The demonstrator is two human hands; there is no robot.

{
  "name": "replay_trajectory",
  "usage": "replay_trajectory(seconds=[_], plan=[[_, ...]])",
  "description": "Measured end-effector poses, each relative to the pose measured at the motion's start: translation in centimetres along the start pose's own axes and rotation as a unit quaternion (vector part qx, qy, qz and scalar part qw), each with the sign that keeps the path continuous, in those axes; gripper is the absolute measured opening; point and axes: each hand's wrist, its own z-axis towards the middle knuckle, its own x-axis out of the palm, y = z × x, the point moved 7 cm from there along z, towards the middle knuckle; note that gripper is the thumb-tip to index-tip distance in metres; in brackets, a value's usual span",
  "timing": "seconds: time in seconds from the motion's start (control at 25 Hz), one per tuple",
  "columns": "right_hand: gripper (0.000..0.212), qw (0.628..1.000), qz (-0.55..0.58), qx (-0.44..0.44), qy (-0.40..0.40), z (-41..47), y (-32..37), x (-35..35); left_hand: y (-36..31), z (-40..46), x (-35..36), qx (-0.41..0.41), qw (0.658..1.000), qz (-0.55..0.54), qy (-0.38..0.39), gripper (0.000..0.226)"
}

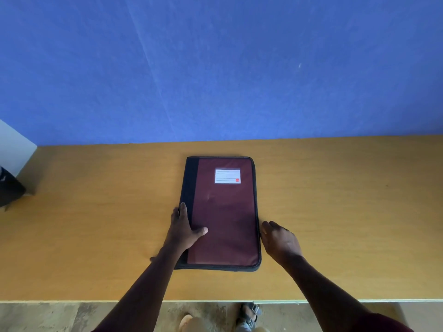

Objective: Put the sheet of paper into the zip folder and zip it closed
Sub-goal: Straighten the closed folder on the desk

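Observation:
A maroon zip folder with a black spine and a white label lies flat and closed on the wooden table. My left hand rests flat on the folder's left edge, thumb spread across the cover. My right hand sits against the folder's right edge by the zip track, fingers curled toward it; whether they pinch the zip pull is hidden. No sheet of paper is visible.
A blue wall rises right behind the table's far edge. At the far left stand a white object and a dark object. The table's near edge runs below my arms, with floor and sandalled feet beneath.

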Motion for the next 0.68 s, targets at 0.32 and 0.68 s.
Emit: replay_trajectory(seconds=[0.32, 0.68], plan=[[0.014, 1.000, 0.006, 0.007, 0.022, 3.7, -0.6, -0.3, -0.9, 1.6, -0.8, -0.004, 1.000, 0.006, 0.012, 0.123], [0.010, 0.999, -0.003, 0.044, 0.013, 8.7, -0.8, -1.5, -3.1, 6.4, -2.5, 0.039, 0.998, 0.040, 0.031, 0.118]])
